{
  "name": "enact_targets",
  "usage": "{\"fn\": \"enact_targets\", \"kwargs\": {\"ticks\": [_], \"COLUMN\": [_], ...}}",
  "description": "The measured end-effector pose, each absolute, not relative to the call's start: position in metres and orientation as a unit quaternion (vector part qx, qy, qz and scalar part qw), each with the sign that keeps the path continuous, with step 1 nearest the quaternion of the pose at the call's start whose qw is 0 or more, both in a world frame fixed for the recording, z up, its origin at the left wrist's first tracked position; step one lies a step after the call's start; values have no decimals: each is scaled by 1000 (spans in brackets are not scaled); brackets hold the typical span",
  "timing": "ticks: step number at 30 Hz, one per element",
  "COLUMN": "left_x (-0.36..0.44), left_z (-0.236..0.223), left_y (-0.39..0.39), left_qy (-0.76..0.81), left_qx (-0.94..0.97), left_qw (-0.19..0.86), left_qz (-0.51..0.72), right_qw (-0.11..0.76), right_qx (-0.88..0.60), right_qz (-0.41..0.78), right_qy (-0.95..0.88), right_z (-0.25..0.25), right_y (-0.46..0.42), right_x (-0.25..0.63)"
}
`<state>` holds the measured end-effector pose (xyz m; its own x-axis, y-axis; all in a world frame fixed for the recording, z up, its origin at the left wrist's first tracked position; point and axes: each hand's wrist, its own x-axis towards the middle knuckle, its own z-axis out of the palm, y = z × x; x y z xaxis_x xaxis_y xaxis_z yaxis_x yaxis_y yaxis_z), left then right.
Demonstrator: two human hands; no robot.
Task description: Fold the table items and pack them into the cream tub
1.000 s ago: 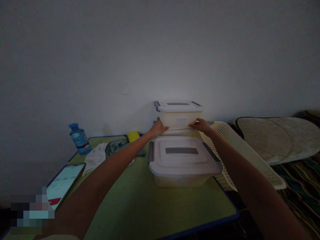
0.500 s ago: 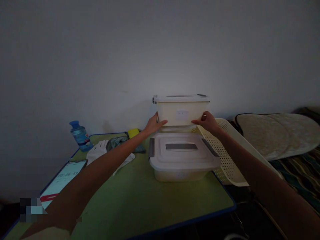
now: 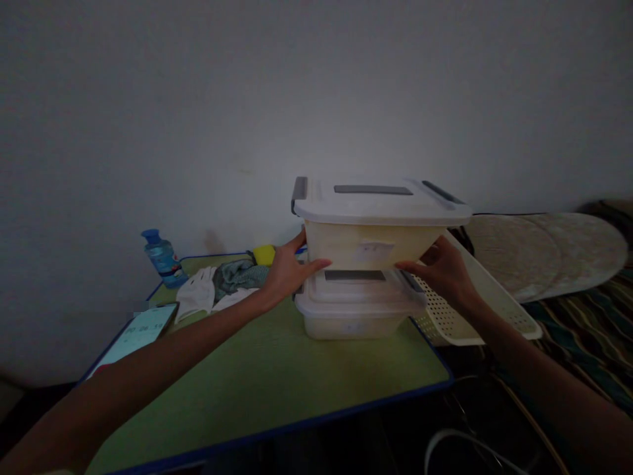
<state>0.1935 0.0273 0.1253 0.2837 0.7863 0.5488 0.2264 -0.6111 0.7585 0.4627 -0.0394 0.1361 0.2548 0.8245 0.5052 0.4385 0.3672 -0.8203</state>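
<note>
Between my two hands is a lidded plastic storage box, cream with a white lid, grey side latches and a small label on its front. My left hand grips its lower left side, thumb along the front. On the right, my right hand holds the lower right corner the same way. Under it, a second lidded storage box stands on the green table. The held box covers the back of that lower box's lid; whether the two touch, I cannot tell.
A blue-capped water bottle, a phone with a timer, white and grey-green cloths and a yellow item lie on the left. To the right are a perforated cream basket and a light rolled cushion. A wall stands behind.
Both hands have brought the upper storage box nearer to me, from behind the lower box to over its lid. The view has shifted slightly.
</note>
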Motion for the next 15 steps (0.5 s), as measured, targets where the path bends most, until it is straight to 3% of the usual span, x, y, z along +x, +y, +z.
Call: {"fn": "enact_targets", "kwargs": {"ticks": [15], "left_x": [184], "left_z": [98], "left_y": [-11], "left_qy": [368], "left_qx": [766], "left_qw": [267], "left_qz": [454], "right_qw": [555], "right_qx": [-570], "right_qz": [196], "right_qy": [-574], "right_z": [98], "right_y": [-69], "right_x": [461]}}
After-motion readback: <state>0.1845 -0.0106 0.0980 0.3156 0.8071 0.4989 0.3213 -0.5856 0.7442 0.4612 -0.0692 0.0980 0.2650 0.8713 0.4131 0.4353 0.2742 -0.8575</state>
